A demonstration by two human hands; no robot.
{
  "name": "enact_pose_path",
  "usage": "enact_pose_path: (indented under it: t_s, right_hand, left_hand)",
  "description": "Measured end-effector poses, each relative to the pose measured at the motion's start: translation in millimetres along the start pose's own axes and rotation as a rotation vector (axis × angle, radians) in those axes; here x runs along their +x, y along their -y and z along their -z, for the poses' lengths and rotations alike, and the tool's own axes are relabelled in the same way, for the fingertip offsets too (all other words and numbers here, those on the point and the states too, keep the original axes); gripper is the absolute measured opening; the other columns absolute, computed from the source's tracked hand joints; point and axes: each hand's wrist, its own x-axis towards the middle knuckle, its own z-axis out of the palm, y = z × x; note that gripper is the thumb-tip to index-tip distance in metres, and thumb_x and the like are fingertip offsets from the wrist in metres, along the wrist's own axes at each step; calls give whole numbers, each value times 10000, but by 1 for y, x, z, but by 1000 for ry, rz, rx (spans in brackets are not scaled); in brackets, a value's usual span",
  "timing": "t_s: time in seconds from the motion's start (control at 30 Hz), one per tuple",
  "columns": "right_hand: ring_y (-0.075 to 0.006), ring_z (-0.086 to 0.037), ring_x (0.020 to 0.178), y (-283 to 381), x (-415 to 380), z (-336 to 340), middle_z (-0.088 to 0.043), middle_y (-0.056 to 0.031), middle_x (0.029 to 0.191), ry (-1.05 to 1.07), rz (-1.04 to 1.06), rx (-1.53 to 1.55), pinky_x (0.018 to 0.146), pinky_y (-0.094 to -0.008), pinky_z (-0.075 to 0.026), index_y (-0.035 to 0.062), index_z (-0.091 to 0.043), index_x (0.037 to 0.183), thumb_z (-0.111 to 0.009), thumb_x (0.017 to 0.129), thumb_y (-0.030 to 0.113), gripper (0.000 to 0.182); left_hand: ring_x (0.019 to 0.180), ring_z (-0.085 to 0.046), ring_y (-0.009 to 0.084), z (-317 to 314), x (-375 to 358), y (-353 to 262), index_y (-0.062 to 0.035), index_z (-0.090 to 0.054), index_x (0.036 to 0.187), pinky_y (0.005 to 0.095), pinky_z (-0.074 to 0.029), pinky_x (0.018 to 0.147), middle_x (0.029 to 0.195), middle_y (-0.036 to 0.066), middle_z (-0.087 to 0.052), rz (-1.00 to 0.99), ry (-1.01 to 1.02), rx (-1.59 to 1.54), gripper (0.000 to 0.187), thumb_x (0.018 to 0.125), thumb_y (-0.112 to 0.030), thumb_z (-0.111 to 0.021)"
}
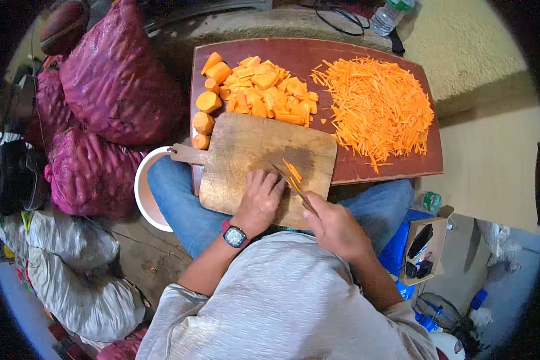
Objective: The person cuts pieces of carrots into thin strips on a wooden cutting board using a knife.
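On the wooden cutting board (240, 144), my right hand (337, 229) grips a knife (298, 193) by its handle, the blade slanting up and left. A few thin carrot strips (291, 170) lie along the far side of the blade. Just left of the blade, my left hand (261, 201) presses down on the board with curled fingers. Whatever is under those fingers is hidden. Behind the board sit carrot slices (264, 81) in a heap, with thick carrot chunks (208, 102) at their left. A large pile of shredded carrot (381, 108) covers the right of the red tabletop (342, 174).
A white bucket (143, 192) stands left of my knee, beneath the board's handle. Full purple mesh sacks (117, 78) crowd the left, with white sacks (84, 282) below them. To the right are an open cardboard box (433, 252) and a plastic bottle (385, 19) farther back.
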Motion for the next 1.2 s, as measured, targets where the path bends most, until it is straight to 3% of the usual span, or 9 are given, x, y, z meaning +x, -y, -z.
enact_pose_path:
  t_s: [0.3, 0.5, 0.63, 1.0, 1.2]
  right_hand:
    - [-547, -703, 1024, -5, 10, -6, -720, -336, 1058, -97, 156, 40, 821, -571, -564, 4, -607, 1367, -636, 1071, 144, 329]
    - [-546, -705, 1020, 15, 26, -5, -714, -335, 1059, -61, 47, -11, 814, -562, -564, -13, -605, 1366, -643, 1059, 117, 336]
    - [-555, -696, 1022, 1, 15, -6, -709, -340, 1056, -81, 150, 0, 809, -580, -555, -13, -605, 1337, -646, 1052, 116, 316]
    - [-584, -666, 1034, -3, 7, -9, -709, -354, 1044, -82, 108, 35, 822, -612, -539, -9, -601, 1341, -626, 1054, 126, 318]
    - [-561, -692, 1009, 8, 22, -9, -702, -361, 1018, -55, 70, -33, 801, -584, -550, -19, -610, 1345, -637, 1056, 130, 326]
  left_hand:
    - [1061, -570, 368, 1, 0, 0, 62, -727, 1226, 504, -457, 956, 1146, 181, -630, -27, -35, 28, 409, 859, -109, -670]
    - [1055, -568, 372, 0, 0, -2, 61, -726, 1188, 492, -460, 947, 1079, 170, -617, 7, -17, -22, 383, 848, -110, -685]
    - [1043, -569, 366, 0, 0, 0, 61, -729, 1162, 486, -461, 925, 1059, 161, -613, 2, -56, 4, 368, 837, -108, -695]
    - [1060, -564, 373, 3, -1, -2, 57, -724, 1143, 487, -460, 938, 1078, 171, -622, 39, -45, -34, 357, 823, -101, -709]
    - [1068, -565, 373, 6, 0, -3, 63, -720, 1142, 500, -450, 960, 1081, 172, -624, 39, -26, -61, 408, 774, -112, -749]
